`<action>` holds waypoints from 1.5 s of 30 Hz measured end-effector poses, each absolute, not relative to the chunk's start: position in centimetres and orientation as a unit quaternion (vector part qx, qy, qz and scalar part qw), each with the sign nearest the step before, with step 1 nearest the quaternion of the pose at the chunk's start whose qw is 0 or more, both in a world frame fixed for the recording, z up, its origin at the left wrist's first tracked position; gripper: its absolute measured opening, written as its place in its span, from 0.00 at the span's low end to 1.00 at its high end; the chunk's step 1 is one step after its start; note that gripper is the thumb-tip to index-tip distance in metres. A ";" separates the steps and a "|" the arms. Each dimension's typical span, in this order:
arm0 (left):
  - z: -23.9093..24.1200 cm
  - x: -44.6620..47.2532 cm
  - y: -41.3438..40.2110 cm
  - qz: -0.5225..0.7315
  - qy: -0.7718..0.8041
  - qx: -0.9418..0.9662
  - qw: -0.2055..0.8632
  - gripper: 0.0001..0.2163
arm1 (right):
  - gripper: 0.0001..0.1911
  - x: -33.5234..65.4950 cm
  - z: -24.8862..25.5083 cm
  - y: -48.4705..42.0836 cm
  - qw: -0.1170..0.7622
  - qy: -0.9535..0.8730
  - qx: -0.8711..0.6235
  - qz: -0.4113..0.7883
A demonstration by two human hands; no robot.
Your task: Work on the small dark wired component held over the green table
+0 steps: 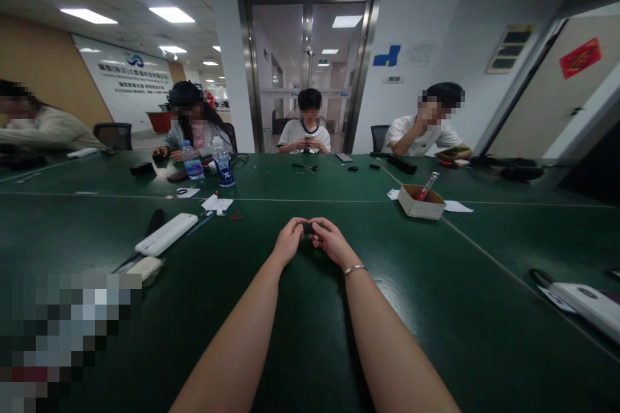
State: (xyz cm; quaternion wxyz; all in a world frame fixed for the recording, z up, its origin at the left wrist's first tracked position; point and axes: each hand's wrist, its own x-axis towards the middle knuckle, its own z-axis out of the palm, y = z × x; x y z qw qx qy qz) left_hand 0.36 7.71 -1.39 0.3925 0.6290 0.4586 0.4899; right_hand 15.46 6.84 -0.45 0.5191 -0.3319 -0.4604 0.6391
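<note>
Both my arms reach forward over the dark green table (310, 322). Between my hands is a small black object (308, 228), too small and dark for its kind to show. My left hand (290, 239) grips its left end with the fingertips. On its right end, the thumb and fingers of my right hand (330, 240) are closed. The two hands nearly meet at the fingertips. A silver bracelet (356, 269) circles my right wrist.
Left of my arms lies a white power bank (167, 234). Two bottles (223, 161) stand farther back. At right sits a small open box (420, 205) holding a red-and-clear tube (429, 187). A white device (588, 303) lies at far right. Several people sit across the table.
</note>
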 end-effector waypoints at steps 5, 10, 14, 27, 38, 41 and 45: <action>-1.3 0.3 7.4 0.488 0.466 0.648 0.355 0.12 | 0.20 15.4 -0.5 6.9 0.522 -0.471 -0.329 0.630; -1.4 0.3 7.4 0.489 0.457 0.635 0.387 0.11 | 0.18 14.8 -0.4 7.3 0.462 -0.540 -0.406 0.574; -1.4 0.3 7.4 0.483 0.468 0.625 0.397 0.11 | 0.19 14.9 -0.3 7.2 0.467 -0.549 -0.406 0.562; -2.1 0.2 8.0 0.477 0.486 0.626 0.379 0.12 | 0.37 15.0 -0.1 7.0 0.460 -0.568 -0.356 0.583; -2.1 0.2 7.8 0.473 0.487 0.625 0.384 0.12 | 0.28 15.0 -0.2 7.0 0.487 -0.514 -0.366 0.604; -2.1 0.2 7.9 0.473 0.485 0.623 0.392 0.12 | 0.18 14.9 -0.3 7.1 0.458 -0.533 -0.410 0.580; -2.0 0.2 7.9 0.468 0.491 0.624 0.388 0.12 | 0.24 14.7 -0.1 7.0 0.464 -0.552 -0.413 0.556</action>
